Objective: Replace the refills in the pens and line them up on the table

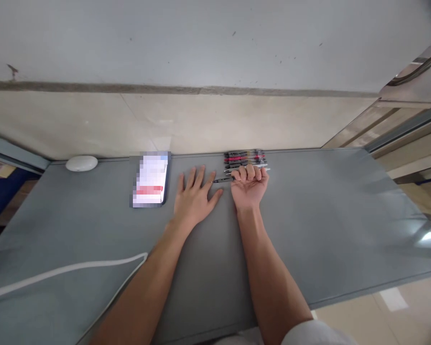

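My left hand lies palm down on the grey table, fingers spread and stretched out. Its index finger is at the tip of a dark pen. The pen's other end runs into my right hand, which is turned palm up with its fingers curled over; that part of the pen is hidden. Just beyond these fingers, several pens lie side by side in a stack of rows, mostly dark, with a red one and a whitish one among them.
To the left of my left hand lies a phone with its lit screen blurred out. A white oval object sits near the back left edge. A white cable crosses the left front. The tiled wall rises behind the table.
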Available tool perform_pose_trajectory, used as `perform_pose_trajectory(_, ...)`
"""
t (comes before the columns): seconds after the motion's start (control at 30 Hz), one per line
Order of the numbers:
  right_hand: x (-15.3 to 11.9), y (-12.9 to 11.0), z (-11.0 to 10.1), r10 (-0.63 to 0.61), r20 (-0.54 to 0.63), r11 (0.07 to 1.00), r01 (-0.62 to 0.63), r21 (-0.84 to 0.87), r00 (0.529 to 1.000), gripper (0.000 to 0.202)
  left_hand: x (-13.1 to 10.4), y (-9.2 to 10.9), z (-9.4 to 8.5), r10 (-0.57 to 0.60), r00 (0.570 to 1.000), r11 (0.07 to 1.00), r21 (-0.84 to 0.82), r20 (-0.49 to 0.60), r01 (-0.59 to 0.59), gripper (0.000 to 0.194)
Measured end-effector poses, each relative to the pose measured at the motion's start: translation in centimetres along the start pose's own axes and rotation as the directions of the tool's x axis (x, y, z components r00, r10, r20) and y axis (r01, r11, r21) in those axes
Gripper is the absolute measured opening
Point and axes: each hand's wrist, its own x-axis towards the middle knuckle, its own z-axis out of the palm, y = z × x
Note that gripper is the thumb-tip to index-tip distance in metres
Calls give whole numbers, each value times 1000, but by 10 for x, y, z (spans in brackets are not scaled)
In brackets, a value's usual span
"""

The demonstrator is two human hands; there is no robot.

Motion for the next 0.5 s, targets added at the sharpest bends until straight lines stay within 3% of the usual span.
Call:
perform_pose_trajectory(0.17, -1, 0, 2, 22, 1, 997, -22, 70, 1000, 41, 0, 1, -1, -10, 1000, 1000, 9, 14, 10, 59)
perform_pose_trajectory(0.5, -3, 0, 6, -6, -50, 1000, 4, -28, 999, 49, 0, 0, -1, -20, 1000, 1000, -1, 23, 20, 59)
